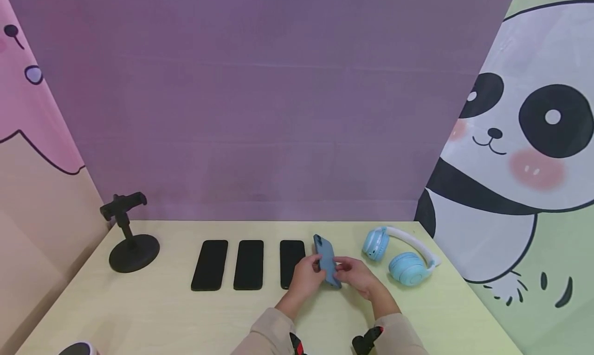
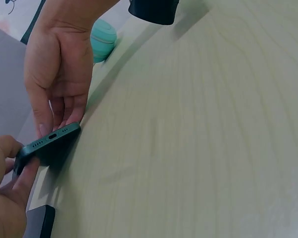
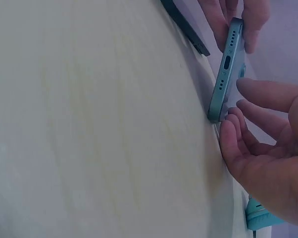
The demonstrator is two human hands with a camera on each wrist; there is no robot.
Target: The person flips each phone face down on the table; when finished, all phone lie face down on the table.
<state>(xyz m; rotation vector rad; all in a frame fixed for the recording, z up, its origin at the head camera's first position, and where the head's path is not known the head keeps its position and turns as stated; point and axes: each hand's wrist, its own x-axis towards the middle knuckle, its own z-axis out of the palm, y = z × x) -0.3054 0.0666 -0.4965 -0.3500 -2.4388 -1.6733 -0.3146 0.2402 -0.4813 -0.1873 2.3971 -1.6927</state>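
Tilted on its edge over the table, a blue smartphone (image 1: 327, 259) shows its back in the head view; its bottom edge with the charging port (image 3: 227, 63) faces the wrist cameras. My left hand (image 1: 307, 277) pinches the phone along its left side, with the thumb (image 2: 27, 181) on the screen side. On the opposite side my right hand (image 1: 359, 276) holds the lower long edge between bent fingers and thumb, fingertips close to the tabletop. Just left of the left hand lies a black smartphone (image 1: 291, 257), partly hidden by that hand.
Two more black phones, a middle one (image 1: 248, 265) and a left one (image 1: 210, 265), lie in the same row. A black phone stand (image 1: 133, 252) stands far left, and blue-and-white headphones (image 1: 408, 268) lie right. A round-topped object (image 1: 78, 349) shows at the front left edge.
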